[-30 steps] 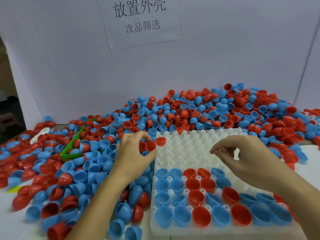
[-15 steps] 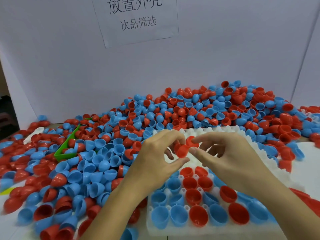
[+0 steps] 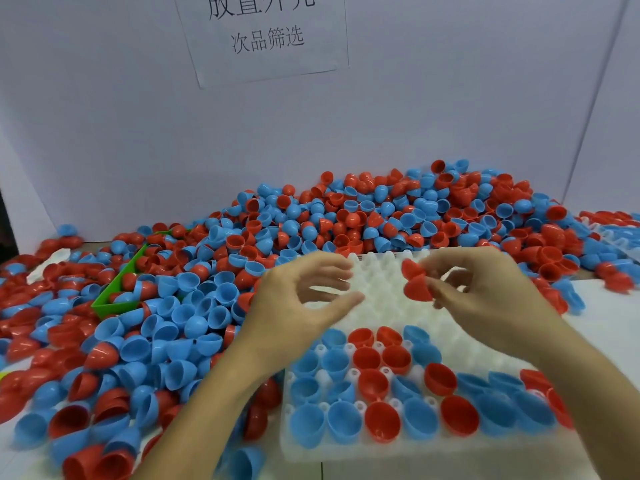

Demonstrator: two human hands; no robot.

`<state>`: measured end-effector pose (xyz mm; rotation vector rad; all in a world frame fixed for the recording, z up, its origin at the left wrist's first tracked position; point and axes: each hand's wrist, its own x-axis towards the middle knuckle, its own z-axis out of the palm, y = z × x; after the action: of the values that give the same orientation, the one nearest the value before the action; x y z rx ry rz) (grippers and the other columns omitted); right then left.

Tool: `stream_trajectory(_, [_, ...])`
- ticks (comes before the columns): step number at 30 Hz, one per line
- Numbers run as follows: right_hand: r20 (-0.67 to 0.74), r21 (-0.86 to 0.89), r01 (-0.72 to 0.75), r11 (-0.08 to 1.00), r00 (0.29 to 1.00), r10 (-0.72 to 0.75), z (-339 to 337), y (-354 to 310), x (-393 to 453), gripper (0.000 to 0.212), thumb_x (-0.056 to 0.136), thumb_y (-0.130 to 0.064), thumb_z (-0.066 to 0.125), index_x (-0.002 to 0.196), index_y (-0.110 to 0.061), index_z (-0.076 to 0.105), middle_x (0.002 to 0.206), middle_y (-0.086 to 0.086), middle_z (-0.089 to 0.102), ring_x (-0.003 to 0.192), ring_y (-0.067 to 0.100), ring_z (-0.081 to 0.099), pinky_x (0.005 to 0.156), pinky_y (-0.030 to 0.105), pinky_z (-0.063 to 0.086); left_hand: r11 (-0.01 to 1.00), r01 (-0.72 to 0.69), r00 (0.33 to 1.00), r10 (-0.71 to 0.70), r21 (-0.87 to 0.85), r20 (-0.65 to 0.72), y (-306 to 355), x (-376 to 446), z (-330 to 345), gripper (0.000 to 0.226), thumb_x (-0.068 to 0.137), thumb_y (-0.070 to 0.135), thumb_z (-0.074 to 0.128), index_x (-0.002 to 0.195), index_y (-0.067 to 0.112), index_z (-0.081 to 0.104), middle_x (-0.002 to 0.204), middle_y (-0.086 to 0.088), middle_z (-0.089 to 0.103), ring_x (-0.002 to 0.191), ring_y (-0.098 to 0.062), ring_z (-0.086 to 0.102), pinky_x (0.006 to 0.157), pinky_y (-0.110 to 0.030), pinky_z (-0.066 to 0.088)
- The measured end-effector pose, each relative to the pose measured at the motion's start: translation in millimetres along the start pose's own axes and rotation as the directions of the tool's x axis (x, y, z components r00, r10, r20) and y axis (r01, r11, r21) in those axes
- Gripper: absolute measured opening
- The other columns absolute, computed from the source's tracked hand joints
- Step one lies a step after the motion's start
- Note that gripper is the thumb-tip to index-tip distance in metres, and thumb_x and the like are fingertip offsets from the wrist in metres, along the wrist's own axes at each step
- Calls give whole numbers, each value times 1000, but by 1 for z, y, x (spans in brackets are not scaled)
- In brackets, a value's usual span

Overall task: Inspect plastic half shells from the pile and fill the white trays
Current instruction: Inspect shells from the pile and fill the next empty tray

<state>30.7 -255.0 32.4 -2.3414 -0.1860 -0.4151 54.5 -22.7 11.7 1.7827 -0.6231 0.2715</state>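
A white tray (image 3: pixel 384 299) with cup-shaped pockets lies in front of me; its near rows hold several blue and red half shells. My right hand (image 3: pixel 485 292) hovers over the tray's far part and pinches two red half shells (image 3: pixel 415 284) at its fingertips. My left hand (image 3: pixel 298 299) hangs over the tray's left edge with fingers loosely curled and nothing in it. A big pile of red and blue half shells (image 3: pixel 346 216) spreads behind and to the left of the tray.
A green bin (image 3: pixel 114 299) sits half buried in shells at the left. A white wall with a paper sign (image 3: pixel 263 32) closes the back. More shells and another white tray (image 3: pixel 620 237) lie at the far right.
The red shells passed from my left hand to my right hand. My left hand drew back to the left and is now empty; my right hand moved right with the shells.
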Motion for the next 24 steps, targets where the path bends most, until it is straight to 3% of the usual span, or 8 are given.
stream_trajectory(3, [116, -198, -32, 980, 992, 56, -24, 14, 0, 24, 92, -16, 69, 86, -39, 69, 84, -16, 70, 73, 5, 64, 62, 21, 50, 998, 29, 990, -20, 60, -136, -8, 4, -14, 17, 83, 23, 78, 98, 25, 72, 95, 11, 75, 91, -5, 72, 79, -15, 55])
stream_trajectory(7, [242, -325, -75, 943, 957, 160, -32, 19, -2, 29, 91, -17, 70, 80, -43, 67, 78, -9, 71, 76, 14, 65, 74, 37, 60, 989, 71, 968, -37, 126, -248, -18, 7, -30, 11, 89, 18, 73, 96, 26, 72, 92, 16, 74, 91, -4, 70, 79, -14, 55])
stream_trajectory(11, [316, -460, -67, 886, 920, 234, -23, 17, -2, 18, 88, -20, 74, 93, -36, 77, 76, -15, 66, 68, 7, 62, 51, 16, 48, 982, 85, 962, -36, 171, -271, -22, 8, -36, 12, 91, 16, 71, 96, 27, 71, 90, 11, 74, 91, -5, 70, 81, -22, 56])
stream_trajectory(16, [368, -476, -62, 877, 892, 263, -6, 15, -3, 24, 88, -13, 72, 103, -31, 77, 77, -20, 62, 70, 8, 64, 52, 12, 50, 976, 94, 963, -39, 197, -266, -23, 7, -36, 13, 92, 14, 70, 97, 26, 71, 90, 10, 74, 91, -4, 69, 81, -20, 55])
stream_trajectory(21, [393, -424, -60, 904, 886, 244, -15, 17, -4, 29, 87, -15, 73, 87, -44, 76, 79, -19, 66, 74, 9, 64, 55, 14, 52, 976, 81, 958, -20, 201, -287, -25, 9, -41, 15, 92, 13, 70, 96, 28, 71, 91, 11, 74, 92, -2, 69, 78, -13, 53])
stream_trajectory(24, [378, -448, -46, 893, 896, 235, -14, 17, -2, 38, 87, -14, 75, 69, -47, 70, 76, -19, 64, 72, 6, 64, 51, 8, 45, 976, 95, 937, -20, 198, -349, -29, 9, -51, 14, 93, 12, 68, 96, 25, 72, 94, 9, 75, 93, -4, 69, 83, -24, 55])
